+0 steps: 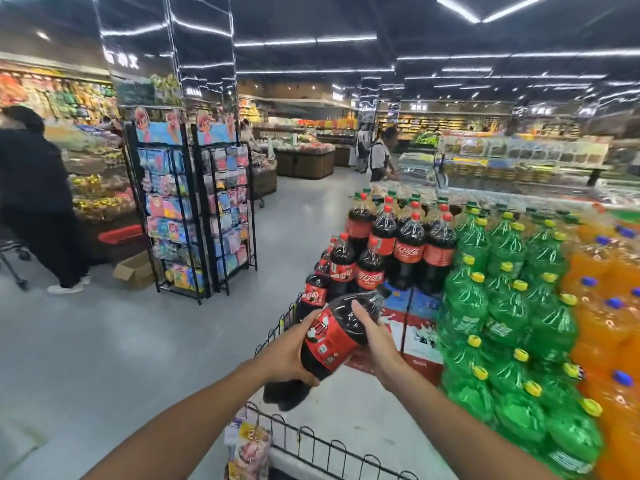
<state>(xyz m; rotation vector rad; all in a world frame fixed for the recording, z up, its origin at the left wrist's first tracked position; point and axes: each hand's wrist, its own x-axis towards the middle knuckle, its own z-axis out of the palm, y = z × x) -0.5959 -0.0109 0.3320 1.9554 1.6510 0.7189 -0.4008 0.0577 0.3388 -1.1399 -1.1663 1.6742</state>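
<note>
The grey shop floor [104, 341] fills all the space to the left of the hands. To the right of the right hand stands a big display of drinks: orange bottles [609, 323] at the far right, and green bottles [502, 306] with yellow caps nearer to the hand. Beyond both hands, a stack of cola bottles [381, 244] with red caps is standing upright. Far to the left, and further away than the hands, a person in dark clothes [31, 188] stands at a shelf. Between this person and the hands there are two black wire racks [180, 209] with colourful packets, and a cardboard box [133, 270] lies on the floor just beside them. Under the hands is a white platform [353, 410] with a low black wire rail [311, 434]. Red and white cartons [415, 327] stand on it just behind the right hand.

The held cola bottle [332, 337] is between both hands, above the platform. It is tilted, with the neck up and away to the right and the base down towards the person. The left hand [287, 355] grips its lower body with the fingers curled around the red label. The right hand [375, 341] holds the upper part, the thumb lying on the dark shoulder.
</note>
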